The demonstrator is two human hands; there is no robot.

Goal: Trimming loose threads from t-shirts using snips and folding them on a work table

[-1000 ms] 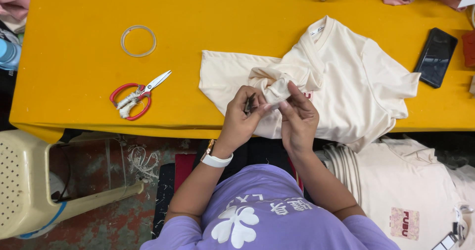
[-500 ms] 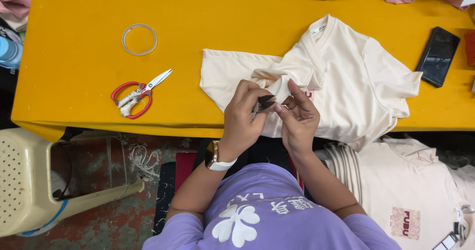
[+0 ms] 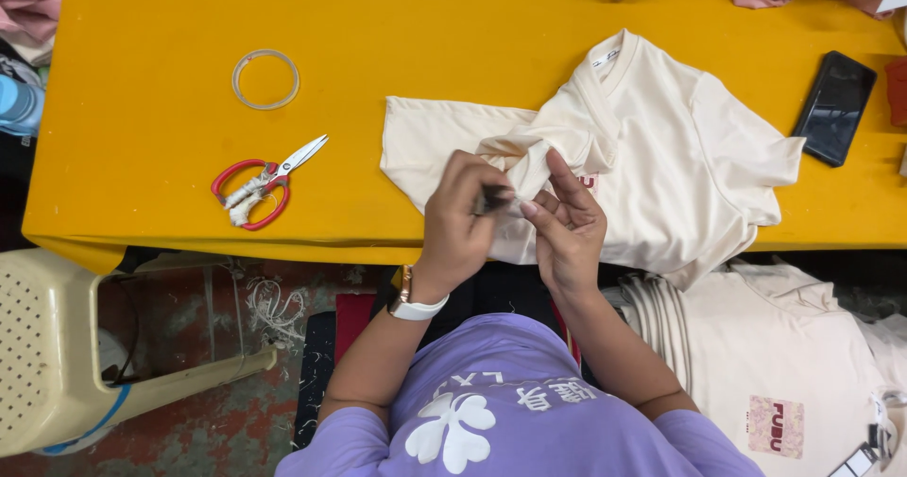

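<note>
A cream T-shirt (image 3: pixel 661 146) lies crumpled on the yellow table (image 3: pixel 425 61), its hem bunched at the front edge. My left hand (image 3: pixel 463 217), with a white watch on the wrist, pinches a small dark object (image 3: pixel 493 198) against the bunched fabric. My right hand (image 3: pixel 567 227) is beside it, fingers curled on the same fold of the shirt. The two hands almost touch over the table's front edge.
Red-handled scissors (image 3: pixel 257 186) and a clear tape ring (image 3: pixel 265 78) lie to the left on the table. A black phone (image 3: pixel 833 107) is at the right. More cream shirts (image 3: pixel 803 383) are stacked below right. A beige plastic chair (image 3: pixel 57 354) stands at the lower left.
A second ago both hands held a rolled fold of fabric up between them. The fold has dropped, and the small dark object now shows in my left fingers.
</note>
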